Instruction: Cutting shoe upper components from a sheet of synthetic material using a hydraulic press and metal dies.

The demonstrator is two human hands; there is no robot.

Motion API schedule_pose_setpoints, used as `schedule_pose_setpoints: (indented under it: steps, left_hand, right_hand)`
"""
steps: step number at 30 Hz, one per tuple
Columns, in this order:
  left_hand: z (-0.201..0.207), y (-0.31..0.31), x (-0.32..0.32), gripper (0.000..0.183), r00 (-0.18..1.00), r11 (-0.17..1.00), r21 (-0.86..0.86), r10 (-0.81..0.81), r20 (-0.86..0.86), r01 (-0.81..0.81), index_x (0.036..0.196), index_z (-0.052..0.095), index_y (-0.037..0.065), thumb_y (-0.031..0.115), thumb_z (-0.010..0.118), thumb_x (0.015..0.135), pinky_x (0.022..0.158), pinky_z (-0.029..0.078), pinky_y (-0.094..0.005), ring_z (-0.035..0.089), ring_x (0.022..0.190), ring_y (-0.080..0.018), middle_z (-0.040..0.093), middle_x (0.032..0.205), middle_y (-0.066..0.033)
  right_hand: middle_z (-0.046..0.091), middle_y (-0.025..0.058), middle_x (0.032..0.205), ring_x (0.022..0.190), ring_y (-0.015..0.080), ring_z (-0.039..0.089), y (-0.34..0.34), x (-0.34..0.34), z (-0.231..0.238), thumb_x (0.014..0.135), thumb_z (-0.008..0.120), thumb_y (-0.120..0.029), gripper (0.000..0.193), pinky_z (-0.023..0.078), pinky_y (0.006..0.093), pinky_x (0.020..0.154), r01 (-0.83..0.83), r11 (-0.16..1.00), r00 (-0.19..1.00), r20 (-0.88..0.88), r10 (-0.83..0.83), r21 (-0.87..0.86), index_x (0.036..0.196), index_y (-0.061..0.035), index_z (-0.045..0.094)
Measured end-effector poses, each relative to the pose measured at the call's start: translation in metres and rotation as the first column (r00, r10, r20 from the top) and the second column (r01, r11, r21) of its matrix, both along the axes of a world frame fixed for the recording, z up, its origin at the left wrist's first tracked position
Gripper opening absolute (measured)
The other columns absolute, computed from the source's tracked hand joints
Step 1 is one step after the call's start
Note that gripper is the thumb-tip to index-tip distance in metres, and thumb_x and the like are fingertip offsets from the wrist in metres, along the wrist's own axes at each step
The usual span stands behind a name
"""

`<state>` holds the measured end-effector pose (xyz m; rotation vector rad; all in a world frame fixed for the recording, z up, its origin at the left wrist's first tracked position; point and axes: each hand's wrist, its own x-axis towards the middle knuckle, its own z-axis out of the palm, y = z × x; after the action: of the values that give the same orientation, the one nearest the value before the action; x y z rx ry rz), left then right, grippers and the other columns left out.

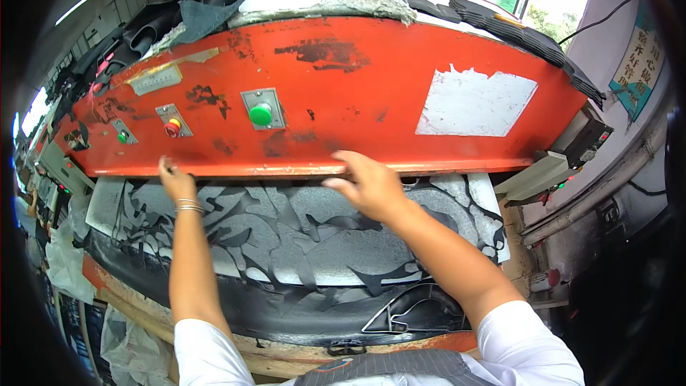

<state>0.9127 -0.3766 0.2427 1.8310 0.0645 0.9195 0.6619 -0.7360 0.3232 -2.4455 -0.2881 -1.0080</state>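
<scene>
My left hand (pixel 176 181), with bangles at its wrist, is raised at the lower edge of the red press machine (pixel 371 100). Its fingers are bent together around a small dark spot that I cannot make out. Farther right, my right hand (pixel 371 187) hovers over the work surface, thumb and fingers apart, nothing between them. Beneath both arms lies a pale board (pixel 343 246) strewn with dark cut scraps and strips. Black sheet material (pixel 236 304) drapes along its near side. A metal-edged cutting die (pixel 407 313) rests on the black material, near my right forearm.
On the machine's front sit a large green button (pixel 261 114), a red knob (pixel 172 127) and a smaller green button (pixel 123 136). Dark folded sheets (pixel 493 18) lie on top. Plastic bags (pixel 68 261) hang at left; a pipe (pixel 593 189) runs along the right wall.
</scene>
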Motion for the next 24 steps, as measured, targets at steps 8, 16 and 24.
schedule_pose_setpoints:
  steps: [8,16,24]
  left_hand:
    - [0.097,0.235,0.113,0.053,0.999,0.868,0.496,0.044,0.001,-0.039,0.140,0.036,-0.005,0.010,0.045,0.091,0.112,0.025,-0.0362,0.039,0.133,-0.0356,0.034,0.145,-0.0286]
    - [0.036,0.082,-0.134,0.038,0.786,0.428,0.666,-0.435,-0.440,0.610,0.093,0.061,0.002,0.035,0.043,0.099,0.065,0.048,-0.0321,0.063,0.075,-0.0192,0.064,0.085,-0.0118]
    - [0.026,-0.027,-0.417,0.022,0.184,0.238,0.074,-0.482,-0.857,0.968,0.095,0.066,0.006,0.024,0.052,0.093,0.075,0.048,-0.0432,0.063,0.083,-0.0374,0.066,0.090,-0.0172]
  right_hand:
    - [0.066,0.0117,0.076,0.065,0.0335,0.065,0.103,0.091,0.070,0.088,0.059,-0.025,0.021,0.050,0.0448,0.052,0.080,0.992,0.995,0.051,-0.085,0.098,0.094,-0.0096,0.046]
    - [0.062,0.0128,0.072,0.064,0.0363,0.062,0.077,0.019,0.012,0.086,0.063,-0.027,0.025,0.046,0.0451,0.053,-0.122,0.961,0.990,-0.031,0.134,0.246,0.091,-0.0083,0.048]
    - [0.065,0.0140,0.080,0.075,0.0388,0.063,0.091,-0.061,-0.047,0.086,0.062,-0.030,0.025,0.047,0.0502,0.064,-0.175,0.938,0.872,-0.395,0.289,0.300,0.093,-0.0083,0.052]
